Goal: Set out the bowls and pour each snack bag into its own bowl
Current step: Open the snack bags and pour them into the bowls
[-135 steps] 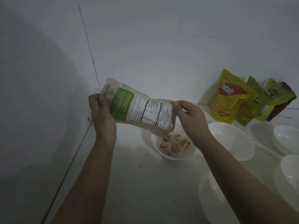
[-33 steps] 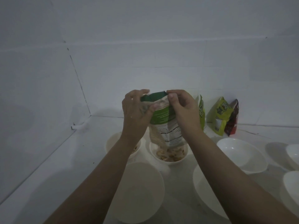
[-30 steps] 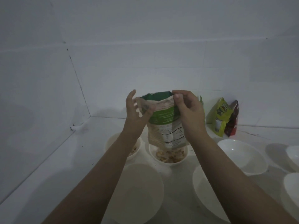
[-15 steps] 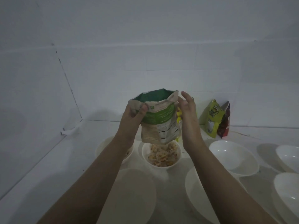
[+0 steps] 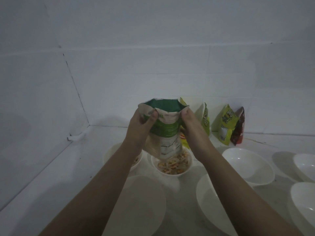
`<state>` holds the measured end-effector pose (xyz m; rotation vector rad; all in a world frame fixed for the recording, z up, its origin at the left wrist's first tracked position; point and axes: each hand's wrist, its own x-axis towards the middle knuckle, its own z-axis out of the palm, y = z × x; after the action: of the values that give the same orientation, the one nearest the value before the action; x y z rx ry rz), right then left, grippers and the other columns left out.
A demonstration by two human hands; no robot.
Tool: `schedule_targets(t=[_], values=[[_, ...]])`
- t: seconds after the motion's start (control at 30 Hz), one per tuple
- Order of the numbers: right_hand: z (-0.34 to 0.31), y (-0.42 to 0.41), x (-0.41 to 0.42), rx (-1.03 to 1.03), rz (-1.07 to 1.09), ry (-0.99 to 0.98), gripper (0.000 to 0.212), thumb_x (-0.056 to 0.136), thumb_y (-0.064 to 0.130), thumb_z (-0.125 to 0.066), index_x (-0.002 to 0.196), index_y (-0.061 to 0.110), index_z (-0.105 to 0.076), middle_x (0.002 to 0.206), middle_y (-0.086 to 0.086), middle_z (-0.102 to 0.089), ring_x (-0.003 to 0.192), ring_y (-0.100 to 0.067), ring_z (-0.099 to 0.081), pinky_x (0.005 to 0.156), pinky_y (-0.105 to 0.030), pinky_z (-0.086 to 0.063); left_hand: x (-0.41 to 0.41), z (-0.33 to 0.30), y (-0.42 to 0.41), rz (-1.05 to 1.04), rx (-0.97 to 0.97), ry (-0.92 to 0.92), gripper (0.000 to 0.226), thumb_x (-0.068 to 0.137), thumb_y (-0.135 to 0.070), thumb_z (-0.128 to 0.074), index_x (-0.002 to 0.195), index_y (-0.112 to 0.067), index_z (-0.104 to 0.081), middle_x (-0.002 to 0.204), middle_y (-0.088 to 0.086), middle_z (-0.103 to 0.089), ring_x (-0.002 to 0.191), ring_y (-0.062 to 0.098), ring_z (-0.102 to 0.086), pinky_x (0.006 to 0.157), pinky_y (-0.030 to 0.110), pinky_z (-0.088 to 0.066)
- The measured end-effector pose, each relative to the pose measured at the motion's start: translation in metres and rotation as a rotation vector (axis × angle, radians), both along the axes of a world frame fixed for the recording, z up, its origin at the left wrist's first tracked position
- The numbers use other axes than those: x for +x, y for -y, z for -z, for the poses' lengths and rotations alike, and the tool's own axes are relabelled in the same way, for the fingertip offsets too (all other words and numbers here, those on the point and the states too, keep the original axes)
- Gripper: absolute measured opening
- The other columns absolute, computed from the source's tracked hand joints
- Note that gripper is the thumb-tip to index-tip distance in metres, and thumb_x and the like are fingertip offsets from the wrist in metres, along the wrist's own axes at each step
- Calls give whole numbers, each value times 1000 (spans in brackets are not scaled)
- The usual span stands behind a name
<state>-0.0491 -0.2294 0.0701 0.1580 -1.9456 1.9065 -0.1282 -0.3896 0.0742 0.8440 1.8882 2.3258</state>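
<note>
A green and beige snack bag (image 5: 164, 132) hangs upside down, its mouth just above a small white bowl (image 5: 186, 169) that holds pale snack pieces. My left hand (image 5: 141, 126) pinches the bag's upturned bottom at the left corner. My right hand (image 5: 191, 124) grips the right corner. A second small bowl (image 5: 109, 155) with some snack stands to the left, partly hidden by my left forearm. Empty white bowls stand at the front left (image 5: 144, 205), front middle (image 5: 207, 198) and right (image 5: 247, 165).
Yellow-green snack bags (image 5: 226, 124) (image 5: 205, 120) and a dark red bag (image 5: 239, 127) lean on the tiled back wall. Two more white bowls (image 5: 305, 166) (image 5: 303, 200) sit at the right edge. A white wall closes the left side, with a small fitting (image 5: 76, 137) in the corner.
The bag went from sideways to fully upended over the bowl, and the bowl now holds more snack. My right hand, open half a second ago, again grips the bag's corner.
</note>
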Motion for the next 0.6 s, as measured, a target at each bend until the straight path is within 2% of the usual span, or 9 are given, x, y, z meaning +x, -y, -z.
schedule_targets(t=[0.07,0.1,0.17,0.23,0.3,0.33,0.4,0.53,0.6], values=[[-3,2,4,-41,-6,-48,46,102,42,-40,131,9,-53,128,-6,-62,115,-3,-61,96,-27,-51,1,-1,1,5,-18,-4,62,73,-49,-74,126,-19,-59,120,4,-69,114,21,-64,95,38,-53],[-5,4,6,-59,-3,-89,42,102,37,-41,132,10,-53,128,-5,-63,116,-5,-62,94,-25,-52,2,-2,1,4,-26,-8,60,73,-47,-75,124,-19,-61,118,4,-70,113,22,-65,93,37,-54],[-7,6,9,-87,-8,-149,40,98,30,-50,132,9,-54,123,-2,-67,113,-7,-65,89,-22,-54,1,-3,2,-26,-29,-6,42,76,-35,-78,112,-16,-68,107,2,-74,104,19,-68,87,32,-56],[-9,6,8,-118,67,-177,28,94,19,-60,115,2,-64,98,3,-74,92,-5,-70,76,-18,-55,1,-7,4,-49,21,11,8,82,-13,-74,89,-12,-70,84,-4,-76,83,11,-70,72,23,-55],[-13,4,8,-154,177,-212,12,93,8,-64,98,-1,-71,75,8,-75,73,-4,-70,65,-17,-54,3,-11,6,-44,53,15,12,84,-4,-67,76,-12,-69,70,-8,-74,69,6,-69,62,18,-52],[-14,3,7,-171,212,-231,11,93,5,-65,95,-2,-72,70,8,-75,69,-3,-69,64,-17,-54,4,-12,6,-38,57,15,12,85,-4,-66,76,-12,-70,69,-7,-74,68,6,-70,61,17,-52],[-15,2,8,-210,226,-250,11,93,5,-64,92,-3,-72,71,5,-75,69,-4,-70,65,-17,-54,7,-15,6,-26,70,20,5,85,-8,-65,85,-7,-70,72,-5,-75,70,8,-71,62,18,-53],[-13,3,9,-205,124,-188,14,94,5,-63,95,-7,-69,90,-6,-77,83,-10,-73,72,-22,-57,6,-17,11,-18,52,9,23,76,-30,-69,90,-12,-71,84,0,-76,82,15,-71,73,28,-57],[-15,2,9,-202,138,-202,25,92,4,-65,71,-9,-65,90,-3,-79,87,-14,-74,75,-24,-58,6,-19,15,-16,53,-10,24,76,-32,-68,90,-15,-73,83,-1,-76,80,15,-71,71,28,-57]])
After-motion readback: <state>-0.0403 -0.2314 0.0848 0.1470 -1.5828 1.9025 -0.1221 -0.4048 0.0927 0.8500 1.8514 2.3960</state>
